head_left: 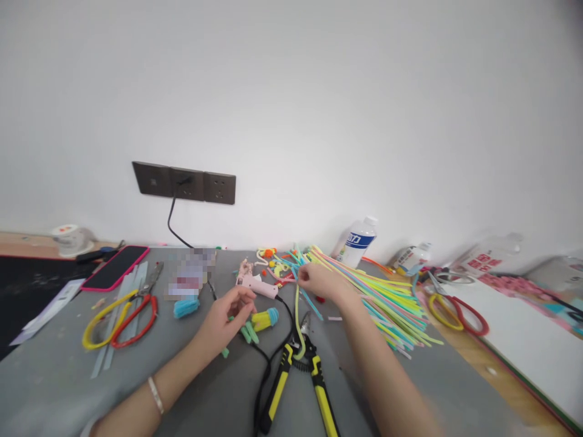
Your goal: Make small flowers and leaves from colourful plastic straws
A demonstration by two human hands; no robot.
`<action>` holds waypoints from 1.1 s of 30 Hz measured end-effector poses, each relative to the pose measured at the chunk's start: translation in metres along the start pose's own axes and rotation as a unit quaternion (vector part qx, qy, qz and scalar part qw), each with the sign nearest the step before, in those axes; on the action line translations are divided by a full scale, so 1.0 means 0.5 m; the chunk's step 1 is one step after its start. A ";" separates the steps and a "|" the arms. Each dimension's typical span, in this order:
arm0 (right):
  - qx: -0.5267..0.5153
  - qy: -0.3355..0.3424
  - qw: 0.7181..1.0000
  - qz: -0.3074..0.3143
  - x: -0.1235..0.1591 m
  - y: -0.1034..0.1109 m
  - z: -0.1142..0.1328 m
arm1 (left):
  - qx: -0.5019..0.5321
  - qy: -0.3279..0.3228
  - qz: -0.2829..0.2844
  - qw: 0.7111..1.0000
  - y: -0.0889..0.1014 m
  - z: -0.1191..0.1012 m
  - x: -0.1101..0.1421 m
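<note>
My left hand (226, 315) hovers over the grey table mat (54, 382), fingers curled, pinching something small and green that I cannot make out, above short green pieces (248, 332) and a yellow and blue fuzzy piece (265, 319). My right hand (319, 280) is closed on a yellow-green pipe cleaner (298, 325) that hangs down toward the yellow-handled pliers (303, 370). It sits at the near end of a fanned pile of coloured pipe cleaners (387, 303). A pink glue gun (257, 284) lies between my hands.
Yellow and red handled scissors (122, 315) and a pink-cased phone (116, 267) lie at left. A wall socket strip (184, 182) feeds a black cord. Plastic bottles (359, 241), a second pair of scissors (455, 309) and a white board (523, 346) are at right.
</note>
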State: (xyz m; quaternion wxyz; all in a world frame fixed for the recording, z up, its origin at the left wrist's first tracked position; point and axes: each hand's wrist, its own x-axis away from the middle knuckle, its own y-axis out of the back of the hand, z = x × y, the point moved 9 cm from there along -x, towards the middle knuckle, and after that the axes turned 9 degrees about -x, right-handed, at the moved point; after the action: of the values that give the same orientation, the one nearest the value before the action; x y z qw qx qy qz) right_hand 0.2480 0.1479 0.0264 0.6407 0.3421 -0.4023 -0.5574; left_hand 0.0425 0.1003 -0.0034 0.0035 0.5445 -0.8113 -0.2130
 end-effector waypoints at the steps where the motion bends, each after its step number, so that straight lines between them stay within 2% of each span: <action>1: -0.013 0.013 1.000 -0.003 0.006 0.011 0.009 | 0.020 0.013 -0.005 1.000 0.001 0.004 -0.002; 3: -0.044 0.045 0.998 0.001 0.022 0.027 0.033 | 0.061 0.040 -0.015 0.997 0.004 0.012 -0.006; 5: -0.110 0.106 0.987 0.038 0.042 0.024 0.075 | 0.099 0.060 -0.023 0.993 0.005 0.018 -0.008; 7: -0.238 0.196 0.944 0.118 0.067 0.004 0.133 | 0.134 0.072 -0.034 0.988 0.008 0.022 -0.007; 9: -0.332 0.235 0.892 0.197 0.087 -0.025 0.174 | 0.161 0.081 -0.046 0.983 0.011 0.027 -0.006; 11: -0.378 0.234 0.866 0.230 0.091 -0.049 0.191 | 0.181 0.089 -0.059 0.978 0.015 0.033 -0.003; 14: -0.409 0.219 0.852 0.244 0.088 -0.070 0.196 | 0.222 0.093 -0.076 0.968 0.020 0.038 -0.002; 16: -0.445 0.207 0.833 0.256 0.089 -0.074 0.196 | 0.271 0.098 -0.086 0.954 0.020 0.040 -0.002; 17: -0.480 0.194 0.816 0.258 0.087 -0.073 0.193 | 0.297 0.103 -0.090 0.945 0.020 0.041 -0.002; 19: -0.581 0.151 0.764 0.236 0.077 -0.069 0.180 | 0.342 0.116 -0.105 0.927 0.020 0.043 -0.001; 21: -0.688 0.104 0.699 0.161 0.056 -0.064 0.149 | 0.368 0.124 -0.128 0.912 0.025 0.045 0.002; 23: -0.750 0.095 0.653 0.043 0.038 -0.054 0.109 | 0.384 0.129 -0.153 0.902 0.033 0.048 0.005; 24: -0.756 0.107 0.646 -0.010 0.033 -0.049 0.093 | 0.391 0.133 -0.165 0.896 0.038 0.051 0.006; 25: -0.748 0.122 0.651 -0.044 0.033 -0.048 0.084 | 0.399 0.138 -0.175 0.889 0.042 0.055 0.007; 27: -0.710 0.148 0.686 -0.060 0.037 -0.055 0.086 | 0.410 0.150 -0.188 0.880 0.048 0.063 0.009; 30: -0.668 0.188 0.720 -0.025 0.056 -0.066 0.116 | 0.389 0.145 -0.181 0.891 0.053 0.063 0.005; 33: -0.638 0.207 0.741 0.042 0.076 -0.090 0.151 | 0.292 0.125 -0.150 0.936 0.049 0.049 0.002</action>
State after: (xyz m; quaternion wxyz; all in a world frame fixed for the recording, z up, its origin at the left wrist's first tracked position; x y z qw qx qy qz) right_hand 0.1625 0.1047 0.0251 0.7993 -0.0567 0.1760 -0.5718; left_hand 0.0148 0.1155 -0.0174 -0.0868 0.6589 -0.7397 0.1052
